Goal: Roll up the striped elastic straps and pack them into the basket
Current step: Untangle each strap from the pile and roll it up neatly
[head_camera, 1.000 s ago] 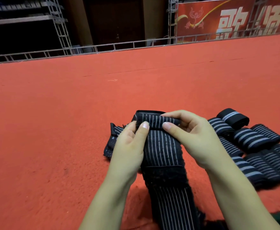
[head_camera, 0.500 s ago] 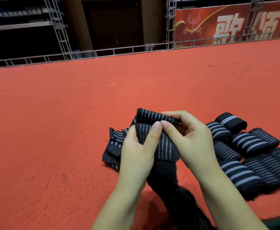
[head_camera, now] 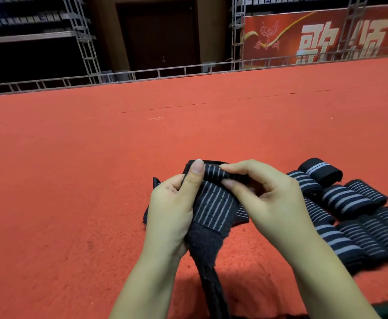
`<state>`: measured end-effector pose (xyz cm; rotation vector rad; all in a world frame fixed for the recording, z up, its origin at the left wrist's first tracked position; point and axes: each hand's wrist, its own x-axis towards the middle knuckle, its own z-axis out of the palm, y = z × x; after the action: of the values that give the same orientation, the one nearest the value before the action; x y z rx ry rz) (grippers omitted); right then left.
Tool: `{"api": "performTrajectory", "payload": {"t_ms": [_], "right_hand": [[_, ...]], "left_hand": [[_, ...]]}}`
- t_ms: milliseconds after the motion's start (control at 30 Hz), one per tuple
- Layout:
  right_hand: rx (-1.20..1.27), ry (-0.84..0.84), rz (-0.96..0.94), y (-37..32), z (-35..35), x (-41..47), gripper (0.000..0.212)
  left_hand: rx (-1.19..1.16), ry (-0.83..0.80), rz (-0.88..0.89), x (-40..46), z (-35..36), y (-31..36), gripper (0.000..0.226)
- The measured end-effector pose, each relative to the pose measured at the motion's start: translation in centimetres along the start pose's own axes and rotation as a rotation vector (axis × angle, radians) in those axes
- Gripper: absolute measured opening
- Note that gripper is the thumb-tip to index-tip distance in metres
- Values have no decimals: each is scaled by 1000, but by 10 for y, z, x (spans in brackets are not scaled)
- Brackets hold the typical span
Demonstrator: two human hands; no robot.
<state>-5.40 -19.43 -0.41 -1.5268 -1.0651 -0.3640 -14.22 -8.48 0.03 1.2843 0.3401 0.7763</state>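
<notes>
Strap: striped elastic strap [head_camera: 213, 204] held above the red carpet [head_camera: 73, 180], top end partly rolled, fuzzy black tail hanging toward me.
Left hand: my left hand [head_camera: 172, 210] grips the strap's left edge, index finger over the roll.
Right hand: my right hand [head_camera: 264, 199] pinches the roll.
Right of hands: rolled straps [head_camera: 349, 203] lying together on carpet.
Behind: more loose straps [head_camera: 154, 183].

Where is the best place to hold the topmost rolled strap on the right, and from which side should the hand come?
Probably across its middle, from above. The topmost rolled strap lies on its side on the red carpet, apart from both hands, its far side free. A thumb and fingers spanning the roll, pressing the two curved faces, would likely keep the layers from unwinding; pulling on an end may loosen it.
</notes>
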Motion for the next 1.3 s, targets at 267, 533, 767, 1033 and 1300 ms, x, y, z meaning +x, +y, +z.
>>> {"api": "performTrajectory", "payload": {"t_ms": [267,533,767,1033,1300], "right_hand": [[520,-251,412,-9,-9,0,24],[605,-235,563,-2,-9,3,25],[513,-32,471,4,-10,4,15],[358,-11,358,0,-11,4,18],[259,29,326,-2,-20,1,13]], "left_hand": [[-4,25,29,-1,3,-3,28],[69,-131,80,-1,1,-10,19],[88,-247,-22,0,2,-10,36],[39,-89,48,-9,17,-22,23],[52,-77,87,-4,5,-10,19]]}}
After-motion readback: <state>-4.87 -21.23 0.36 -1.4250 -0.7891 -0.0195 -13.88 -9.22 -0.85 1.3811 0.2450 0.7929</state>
